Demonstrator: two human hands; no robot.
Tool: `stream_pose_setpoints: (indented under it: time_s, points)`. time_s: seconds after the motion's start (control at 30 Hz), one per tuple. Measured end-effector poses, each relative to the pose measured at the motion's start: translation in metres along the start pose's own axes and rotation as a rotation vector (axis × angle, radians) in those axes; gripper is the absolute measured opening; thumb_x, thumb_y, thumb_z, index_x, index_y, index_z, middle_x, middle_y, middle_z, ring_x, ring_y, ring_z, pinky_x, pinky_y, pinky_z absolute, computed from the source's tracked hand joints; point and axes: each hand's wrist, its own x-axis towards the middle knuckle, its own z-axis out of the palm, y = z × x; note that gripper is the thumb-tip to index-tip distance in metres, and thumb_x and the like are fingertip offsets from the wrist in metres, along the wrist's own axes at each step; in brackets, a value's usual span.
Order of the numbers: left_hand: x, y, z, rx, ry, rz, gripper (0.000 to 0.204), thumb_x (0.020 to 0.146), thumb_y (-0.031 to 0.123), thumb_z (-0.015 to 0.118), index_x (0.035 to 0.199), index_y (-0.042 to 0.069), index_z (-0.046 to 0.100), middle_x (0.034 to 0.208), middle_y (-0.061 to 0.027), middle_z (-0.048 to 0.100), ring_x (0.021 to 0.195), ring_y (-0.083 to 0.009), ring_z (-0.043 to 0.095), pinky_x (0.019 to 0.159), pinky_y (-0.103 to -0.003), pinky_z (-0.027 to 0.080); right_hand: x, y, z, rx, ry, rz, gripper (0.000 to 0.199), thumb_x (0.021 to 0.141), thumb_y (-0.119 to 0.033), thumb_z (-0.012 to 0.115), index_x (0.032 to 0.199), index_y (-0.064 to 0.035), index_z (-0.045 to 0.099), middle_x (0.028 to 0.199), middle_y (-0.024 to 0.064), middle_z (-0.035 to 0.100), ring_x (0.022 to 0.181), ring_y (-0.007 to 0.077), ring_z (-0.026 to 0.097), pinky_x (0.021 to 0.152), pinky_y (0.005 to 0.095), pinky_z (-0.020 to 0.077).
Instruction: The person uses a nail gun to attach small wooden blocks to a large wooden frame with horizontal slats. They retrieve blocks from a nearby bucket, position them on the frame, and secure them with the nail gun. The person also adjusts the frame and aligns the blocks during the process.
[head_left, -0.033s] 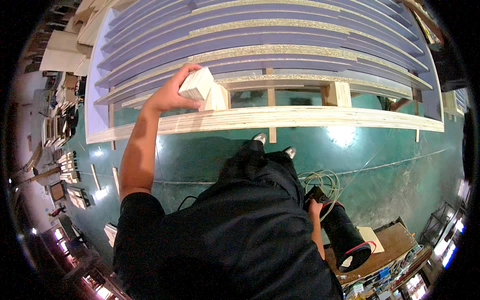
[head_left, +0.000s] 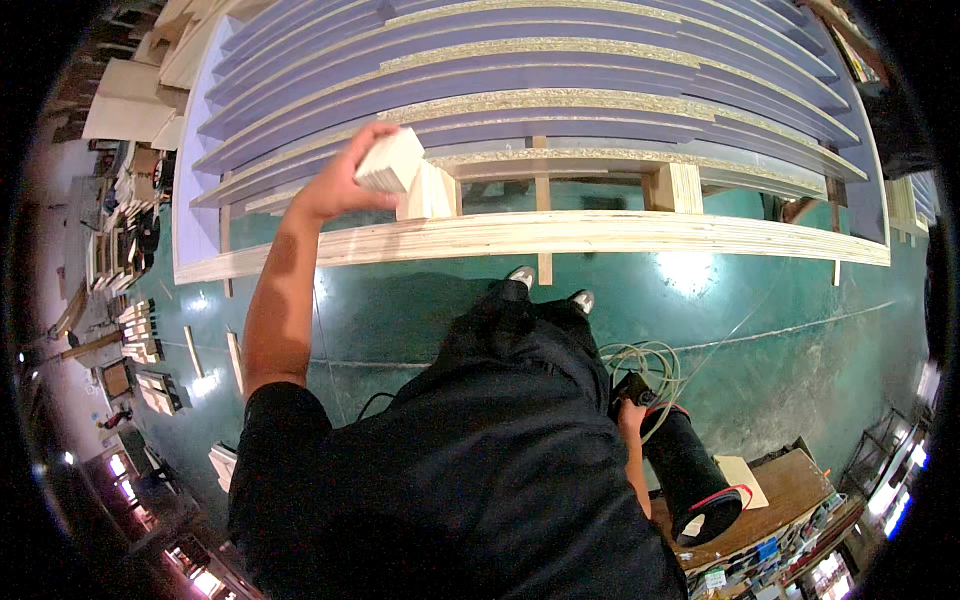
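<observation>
My left hand [head_left: 345, 188] is raised over the wooden frame, its fingers and thumb closed round a pale plywood block [head_left: 391, 161] with layered edges. Just right of that block, another plywood block [head_left: 432, 190] stands between the long plywood front rail [head_left: 560, 233] and the nearest board behind it. A third block [head_left: 678, 190] bridges the same gap farther right. Low at my right side, my right hand [head_left: 630, 414] grips a dark hand tool [head_left: 632, 390], whose exact kind I cannot make out. Beside the tool lies a coil of pale hose [head_left: 655, 362].
Lilac-faced boards [head_left: 520, 75] stand in rows inside the frame. A black cylindrical bag [head_left: 690, 475] with red trim is beside my right arm, next to a brown workbench [head_left: 790, 490]. Wood pieces [head_left: 140, 335] lie on the green floor [head_left: 780, 330] at left.
The block in my left hand has turned and tilted a little, showing a different face. My right hand stays where it was.
</observation>
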Motion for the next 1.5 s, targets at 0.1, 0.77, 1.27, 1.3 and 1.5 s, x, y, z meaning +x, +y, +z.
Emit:
stream_pose_setpoints:
  time_s: [0.1, 0.77, 1.27, 1.3, 1.5]
  points:
    - [0.002, 0.009, -0.004, -0.366, 0.303, 0.047, 0.088, 0.072, 0.014, 0.091, 0.147, 0.012, 0.045, 0.133, -0.0058, 0.058, 0.122, -0.0217, 0.059, 0.102, -0.037, 0.05, 0.061, 0.036, -0.019, -0.21, -0.202, -0.114, 0.024, 0.088, -0.016, 0.072, 0.075, 0.0008, 0.061, 0.075, 0.0072, 0.057, 0.059, 0.0207, 0.051, 0.057, 0.0415, 0.0442]
    - [0.178, 0.167, 0.283, 0.468, -0.134, 0.206, 0.082, 0.09, 0.044, 0.077, 0.16, 0.026, 0.038, 0.149, -0.0191, 0.037, 0.138, -0.0359, 0.044, 0.113, -0.046, 0.042, 0.115, 0.047, -0.052, -0.049, 0.074, 0.078, 0.034, 0.086, -0.009, 0.072, 0.117, 0.0008, 0.065, 0.098, 0.0111, 0.07, 0.085, 0.0254, 0.066, 0.074, 0.0418, 0.0509]
    - [0.19, 0.133, 0.284, 0.724, -0.288, 0.373, 0.066, 0.1, 0.04, 0.061, 0.159, 0.021, 0.039, 0.158, -0.0238, 0.038, 0.145, -0.0445, 0.036, 0.121, -0.052, 0.029, 0.104, 0.028, -0.071, -0.11, -0.037, 0.101, 0.038, 0.092, -0.01, 0.071, 0.125, 0.0055, 0.062, 0.102, 0.0175, 0.07, 0.083, 0.0308, 0.065, 0.074, 0.045, 0.0513]
    - [0.198, 0.133, 0.283, 0.647, -0.267, 0.444, 0.067, 0.1, 0.041, 0.061, 0.159, 0.019, 0.038, 0.155, -0.0238, 0.041, 0.145, -0.0435, 0.037, 0.12, -0.052, 0.031, 0.139, 0.073, -0.075, -0.106, -0.045, 0.225, 0.036, 0.097, -0.016, 0.067, 0.126, 0.0041, 0.062, 0.11, 0.0197, 0.07, 0.089, 0.0336, 0.066, 0.077, 0.0459, 0.0509]
    - [0.128, 0.111, 0.176, 0.8, 0.163, 0.206, 0.057, 0.095, 0.043, 0.07, 0.14, 0.012, 0.059, 0.146, -0.0217, 0.05, 0.138, -0.0409, 0.045, 0.114, -0.051, 0.039, 0.115, 0.003, -0.071, -0.143, -0.157, -0.049, 0.034, 0.096, -0.012, 0.062, 0.127, 0.003, 0.064, 0.117, 0.0226, 0.069, 0.096, 0.037, 0.066, 0.082, 0.0459, 0.0514]
